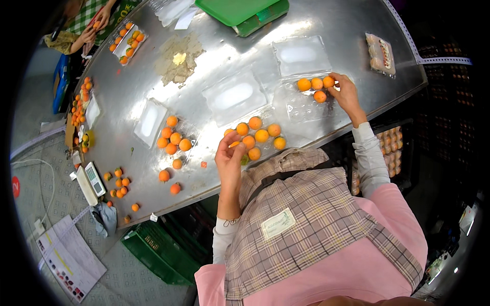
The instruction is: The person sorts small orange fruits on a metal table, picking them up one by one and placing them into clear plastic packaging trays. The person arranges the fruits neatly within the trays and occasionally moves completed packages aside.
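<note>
My right hand point(346, 97) is at a clear plastic clamshell tray point(298, 109), its fingertips closed on a small round orange fruit point(328, 81). Several more fruits, such as this orange one point(304, 84), sit in the same tray in an upper row with one below. By the table's near edge, my left hand point(229, 155) curls its thumb and fingers around another orange fruit point(234, 145), partly hidden by them. Just right of it lies a loose cluster of orange fruits point(261, 135). An open clear lid point(236, 95) with a white oval label is behind that cluster.
Left on the metal table point(120, 153) are more fruits point(175, 138) and a scale point(93, 179). A green tray point(232, 10) lies at the back, a filled clamshell point(381, 54) at right. A co-worker's hands point(97, 28) work at far left. Below stands a green crate point(158, 252).
</note>
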Demonstrator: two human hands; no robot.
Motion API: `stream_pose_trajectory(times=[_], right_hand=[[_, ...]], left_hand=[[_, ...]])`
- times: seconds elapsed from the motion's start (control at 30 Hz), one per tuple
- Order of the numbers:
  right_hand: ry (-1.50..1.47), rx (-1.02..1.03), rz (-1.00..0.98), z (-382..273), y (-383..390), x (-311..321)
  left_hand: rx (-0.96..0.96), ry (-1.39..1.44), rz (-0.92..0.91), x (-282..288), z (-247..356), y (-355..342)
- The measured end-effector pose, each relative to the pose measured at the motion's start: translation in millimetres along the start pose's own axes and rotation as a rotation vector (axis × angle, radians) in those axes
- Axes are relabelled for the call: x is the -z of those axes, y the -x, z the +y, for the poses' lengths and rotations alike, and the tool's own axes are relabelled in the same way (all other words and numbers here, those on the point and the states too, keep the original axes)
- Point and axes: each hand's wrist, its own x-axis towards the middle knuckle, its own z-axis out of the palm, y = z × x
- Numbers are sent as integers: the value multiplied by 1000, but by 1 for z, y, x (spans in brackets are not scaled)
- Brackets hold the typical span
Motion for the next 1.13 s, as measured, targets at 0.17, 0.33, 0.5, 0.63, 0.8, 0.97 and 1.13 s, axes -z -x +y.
stream_pose_trajectory(times=[0.17,0.33,0.5,0.63,0.8,0.97,1.13], right_hand=[[76,23,0,2,-3,2],[-32,60,57,-64,6,7],[-67,285,-160,-117,33,-20],[-52,151,84,-73,16,-21],[190,148,32,-21,-2,11],[109,152,-102,-1,-13,5],[-112,55,-121,-7,-10,16]], left_hand=[[4,-82,27,9,-10,-6],[-79,-130,78,26,-21,-12],[-76,-226,79,27,-32,-14],[-117,-424,36,25,-32,-16],[-332,-793,-43,2,-24,-33],[-507,-1048,-172,-29,-26,-56],[-558,-1037,-309,-75,-12,-70]])
